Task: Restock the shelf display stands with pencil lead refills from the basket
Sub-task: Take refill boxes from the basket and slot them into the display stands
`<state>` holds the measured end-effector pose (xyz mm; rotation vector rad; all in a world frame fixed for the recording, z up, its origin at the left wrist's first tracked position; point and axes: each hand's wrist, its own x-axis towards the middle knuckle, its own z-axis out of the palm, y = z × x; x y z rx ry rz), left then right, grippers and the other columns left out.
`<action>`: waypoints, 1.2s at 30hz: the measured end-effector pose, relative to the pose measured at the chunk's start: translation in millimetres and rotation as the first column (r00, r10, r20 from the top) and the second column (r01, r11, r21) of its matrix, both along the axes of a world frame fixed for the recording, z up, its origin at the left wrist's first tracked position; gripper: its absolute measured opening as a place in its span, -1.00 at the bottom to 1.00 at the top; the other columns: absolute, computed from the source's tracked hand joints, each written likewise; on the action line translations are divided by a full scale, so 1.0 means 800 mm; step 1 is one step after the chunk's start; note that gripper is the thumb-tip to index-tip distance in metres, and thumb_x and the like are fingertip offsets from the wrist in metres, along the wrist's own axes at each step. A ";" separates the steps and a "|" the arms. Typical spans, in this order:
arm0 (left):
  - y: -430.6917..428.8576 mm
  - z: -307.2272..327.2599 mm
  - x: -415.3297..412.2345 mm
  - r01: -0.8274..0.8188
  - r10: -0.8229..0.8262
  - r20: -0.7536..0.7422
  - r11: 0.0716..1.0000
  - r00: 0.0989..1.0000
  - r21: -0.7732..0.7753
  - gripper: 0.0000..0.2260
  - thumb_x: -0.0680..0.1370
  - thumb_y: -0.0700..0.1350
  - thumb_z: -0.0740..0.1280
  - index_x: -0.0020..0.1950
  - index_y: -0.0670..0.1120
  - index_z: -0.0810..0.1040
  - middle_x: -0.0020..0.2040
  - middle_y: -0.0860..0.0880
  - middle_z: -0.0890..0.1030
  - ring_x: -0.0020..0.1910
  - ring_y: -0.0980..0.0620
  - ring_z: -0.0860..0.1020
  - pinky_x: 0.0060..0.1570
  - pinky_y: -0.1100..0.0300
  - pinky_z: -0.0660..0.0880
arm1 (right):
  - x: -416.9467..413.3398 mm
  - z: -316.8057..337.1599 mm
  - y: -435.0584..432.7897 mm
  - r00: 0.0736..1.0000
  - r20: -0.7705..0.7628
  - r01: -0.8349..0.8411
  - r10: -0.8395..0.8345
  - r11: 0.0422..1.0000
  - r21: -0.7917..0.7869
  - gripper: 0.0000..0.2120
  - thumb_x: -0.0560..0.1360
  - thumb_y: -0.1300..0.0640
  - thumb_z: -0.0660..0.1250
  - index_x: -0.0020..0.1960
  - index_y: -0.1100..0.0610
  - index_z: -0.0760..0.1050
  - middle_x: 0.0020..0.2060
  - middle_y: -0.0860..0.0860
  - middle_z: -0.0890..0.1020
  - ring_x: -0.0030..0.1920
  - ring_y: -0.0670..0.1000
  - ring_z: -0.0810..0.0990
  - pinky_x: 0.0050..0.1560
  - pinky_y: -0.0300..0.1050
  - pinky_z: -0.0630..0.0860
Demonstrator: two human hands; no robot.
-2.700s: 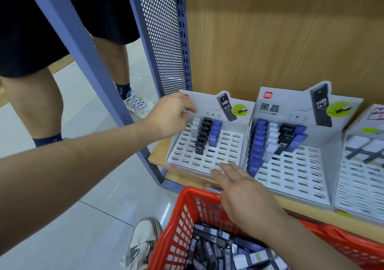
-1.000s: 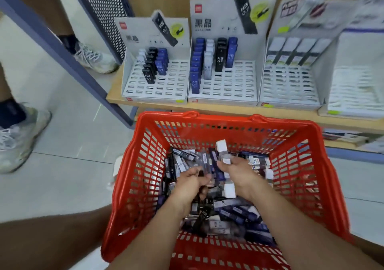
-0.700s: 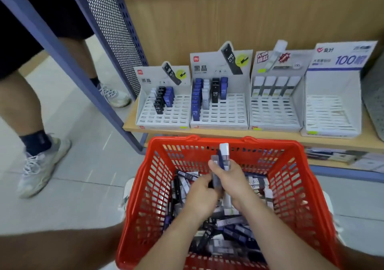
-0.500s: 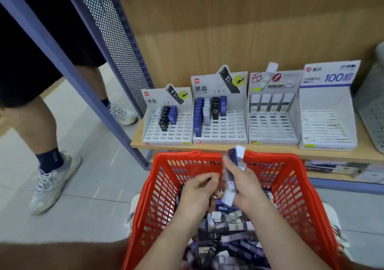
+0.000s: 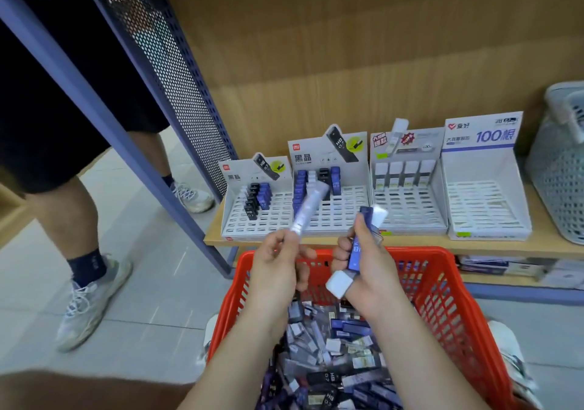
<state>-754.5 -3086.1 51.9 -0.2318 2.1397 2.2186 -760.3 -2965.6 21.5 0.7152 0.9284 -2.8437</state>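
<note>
A red basket (image 5: pixel 448 302) full of pencil lead refills (image 5: pixel 328 359) sits in front of me, below the shelf. My left hand (image 5: pixel 278 264) pinches the lower end of one clear, white-capped refill tube (image 5: pixel 308 207), tilted up toward the stands and blurred. My right hand (image 5: pixel 366 270) grips a small bundle of refills (image 5: pixel 357 245), one blue and others white-capped. Several white display stands line the wooden shelf: the leftmost stand (image 5: pixel 256 217) and the second stand (image 5: pixel 335 207) hold black, blue and white refills at the back.
A third stand (image 5: pixel 410 210) holds white-topped packs; a fourth stand (image 5: pixel 483 207) shows bare slots. A pale green basket (image 5: pixel 559 169) stands at the shelf's right end. A person's legs (image 5: pixel 79 220) and a blue perforated upright (image 5: pixel 177 71) are at the left.
Both hands rose out of the basket. My left hand took one clear refill and lifted it toward the stands; my right hand kept its bundle. The view moved closer to the shelf.
</note>
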 end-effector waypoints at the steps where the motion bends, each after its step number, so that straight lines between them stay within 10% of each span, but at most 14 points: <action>1: 0.001 0.007 -0.005 -0.058 0.056 0.030 0.995 0.998 0.081 -0.86 0.65 -0.12 0.17 -0.04 -0.15 0.44 -0.36 -0.08 0.56 -0.55 0.07 0.35 -0.56 0.25 0.28 | 0.004 0.005 -0.006 0.999 -0.018 -0.049 0.050 0.997 0.066 -0.74 0.51 -0.05 0.37 -0.20 0.10 0.44 -0.46 0.00 0.43 -0.50 -0.07 0.35 -0.54 -0.24 0.30; 6: 0.026 0.035 -0.024 -0.200 0.206 0.007 0.942 0.979 0.270 -0.86 0.66 -0.08 0.14 -0.02 -0.10 0.43 -0.37 0.00 0.57 -0.37 0.07 0.49 -0.20 0.11 0.50 | 0.018 0.038 -0.050 0.968 -0.130 -0.163 0.213 0.935 0.315 -0.81 0.49 0.02 0.40 0.03 0.11 0.63 -0.17 0.06 0.72 -0.15 0.04 0.69 -0.29 -0.13 0.58; 11: 0.035 0.033 -0.025 -0.205 0.215 -0.092 0.973 0.972 0.103 -0.87 0.65 -0.08 0.15 -0.05 -0.02 0.45 -0.29 0.08 0.58 -0.19 0.00 0.52 -0.03 -0.02 0.49 | 0.024 0.050 -0.044 0.956 -0.110 -0.214 0.271 0.905 0.368 -0.89 0.56 0.11 0.35 -0.09 0.13 0.57 -0.32 0.06 0.66 -0.37 -0.02 0.61 -0.43 -0.20 0.45; 15: 0.031 0.020 -0.024 -0.089 0.086 -0.048 0.994 0.995 -0.060 -0.83 0.62 -0.03 0.20 -0.16 0.04 0.49 -0.20 -0.06 0.52 -0.18 -0.03 0.48 -0.10 0.05 0.42 | 0.023 0.046 -0.033 0.936 -0.106 -0.295 0.336 0.912 0.285 -0.93 0.53 0.29 0.35 -0.12 0.19 0.50 -0.41 0.06 0.59 -0.47 -0.01 0.55 -0.49 -0.23 0.42; 20: 0.016 0.035 -0.024 -0.022 0.011 0.073 0.988 0.997 0.150 -0.88 0.60 -0.04 0.27 -0.11 0.00 0.53 -0.27 -0.01 0.57 -0.41 0.03 0.44 -0.49 0.23 0.35 | 0.017 0.037 -0.019 0.946 -0.068 -0.310 0.317 0.946 0.097 -0.94 0.54 0.28 0.26 -0.05 0.24 0.50 -0.38 0.12 0.60 -0.51 0.01 0.51 -0.59 -0.24 0.37; 23: -0.016 0.052 -0.041 0.014 -0.012 -0.023 0.994 1.000 0.105 -0.90 0.56 -0.10 0.32 0.04 -0.06 0.58 -0.27 -0.06 0.61 -0.34 0.05 0.54 -0.36 0.24 0.45 | 0.012 0.028 -0.005 0.963 -0.072 -0.262 0.259 0.964 -0.045 -0.93 0.53 0.24 0.23 -0.02 0.22 0.46 -0.34 0.12 0.61 -0.50 0.00 0.51 -0.58 -0.24 0.39; 29: -0.058 0.088 -0.065 0.271 -0.275 0.002 0.948 0.962 -0.168 -0.84 0.46 -0.30 0.39 0.01 -0.14 0.65 -0.22 -0.19 0.68 -0.25 -0.03 0.66 -0.23 0.25 0.60 | -0.005 0.014 0.012 0.976 -0.181 -0.178 0.122 0.923 -0.342 -0.43 -0.09 0.22 0.70 -0.16 0.17 0.54 -0.42 0.00 0.46 -0.51 -0.07 0.41 -0.54 -0.24 0.39; 36: -0.059 0.088 -0.086 0.270 -0.283 -0.012 0.927 0.959 -0.258 -0.90 0.47 -0.29 0.40 -0.04 -0.22 0.65 -0.19 -0.26 0.67 -0.26 -0.03 0.66 -0.24 0.25 0.60 | -0.016 0.019 0.008 0.967 -0.193 -0.178 0.167 0.983 -0.041 -0.83 0.40 0.17 0.41 -0.07 0.20 0.49 -0.35 0.04 0.48 -0.47 -0.05 0.41 -0.48 -0.25 0.36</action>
